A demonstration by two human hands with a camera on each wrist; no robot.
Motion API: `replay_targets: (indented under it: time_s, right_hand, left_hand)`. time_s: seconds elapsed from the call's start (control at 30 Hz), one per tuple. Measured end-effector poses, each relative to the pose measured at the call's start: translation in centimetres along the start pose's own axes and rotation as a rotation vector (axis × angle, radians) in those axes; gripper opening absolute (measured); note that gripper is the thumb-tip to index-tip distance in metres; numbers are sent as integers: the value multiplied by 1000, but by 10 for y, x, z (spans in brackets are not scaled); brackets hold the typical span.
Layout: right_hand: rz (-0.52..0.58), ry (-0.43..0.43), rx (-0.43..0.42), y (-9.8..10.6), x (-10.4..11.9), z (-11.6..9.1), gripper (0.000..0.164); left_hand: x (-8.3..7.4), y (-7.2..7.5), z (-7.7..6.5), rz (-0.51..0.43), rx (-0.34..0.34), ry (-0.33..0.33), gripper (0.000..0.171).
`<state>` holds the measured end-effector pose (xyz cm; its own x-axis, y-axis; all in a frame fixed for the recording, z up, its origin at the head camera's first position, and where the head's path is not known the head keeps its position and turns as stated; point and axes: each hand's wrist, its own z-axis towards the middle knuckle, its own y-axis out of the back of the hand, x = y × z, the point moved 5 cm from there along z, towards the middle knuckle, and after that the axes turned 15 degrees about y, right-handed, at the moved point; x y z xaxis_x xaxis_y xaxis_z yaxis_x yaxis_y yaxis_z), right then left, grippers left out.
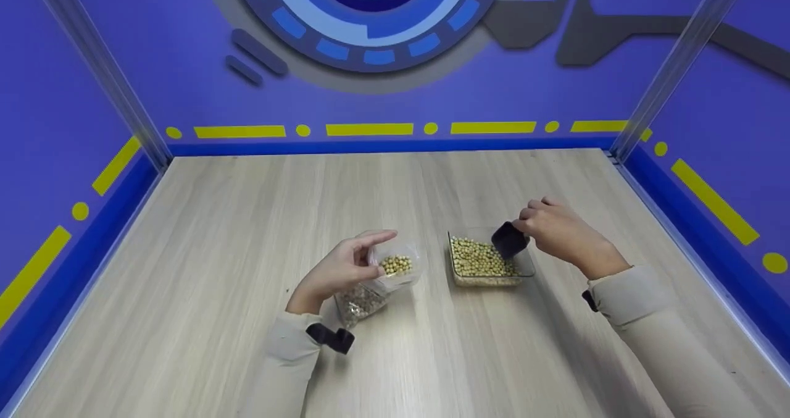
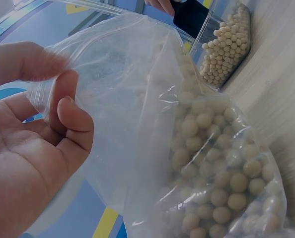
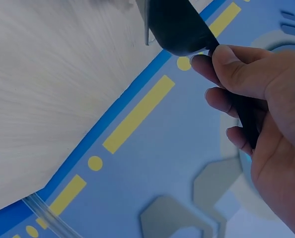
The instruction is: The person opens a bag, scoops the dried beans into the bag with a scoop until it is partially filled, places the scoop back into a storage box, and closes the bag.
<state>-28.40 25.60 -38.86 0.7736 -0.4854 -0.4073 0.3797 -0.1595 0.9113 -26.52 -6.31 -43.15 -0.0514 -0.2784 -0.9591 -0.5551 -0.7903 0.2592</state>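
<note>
My left hand (image 1: 343,267) pinches the top edge of a clear plastic bag (image 2: 117,119) and holds its mouth apart. Inside the bag lie many small round beige balls (image 2: 222,193), like beans or beads. The right hand (image 1: 558,229) grips the handle of a black scoop (image 1: 510,241), fingers curled around it, as the right wrist view shows. That scoop tilts down into a clear rectangular container (image 1: 494,281) holding similar yellowish balls (image 1: 478,259). What the scoop carries is hidden. The container stands to the right of the bag.
A light wood-grain table (image 1: 234,220) carries everything. Blue panels (image 1: 370,106) with yellow marks close it in at the back and both sides, joined by metal corner posts (image 1: 673,75). A dark band (image 1: 330,338) wraps the left wrist.
</note>
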Motion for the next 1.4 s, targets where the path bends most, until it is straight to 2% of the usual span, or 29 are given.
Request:
replay_targets:
  time_s: [0.3,0.47,0.7,1.0,1.2,1.4]
  right_hand:
    - [13,-65,36,-3,4,7,15]
    - [80,-100,39,-6,-1,6,9]
    - [188,-109,26,-15,-12,0,11]
    - [339,-99,-75,-31,-19,-10,22]
    - [398,-104,-141,-39,-17,-14,25]
    - [459,-129,-142,-46,-13,-15,25]
  left_hand:
    - [2,0,2,-3,0,7,64]
    - [3,0,3,-4,-2,9,63]
    - [2,1,3,-9,-4,8,64]
    - [1,1,1,7,-4,-9,64]
    - [1,1,0,14,-4,-9,64]
    - [2,-1,2,4,-5,9,64]
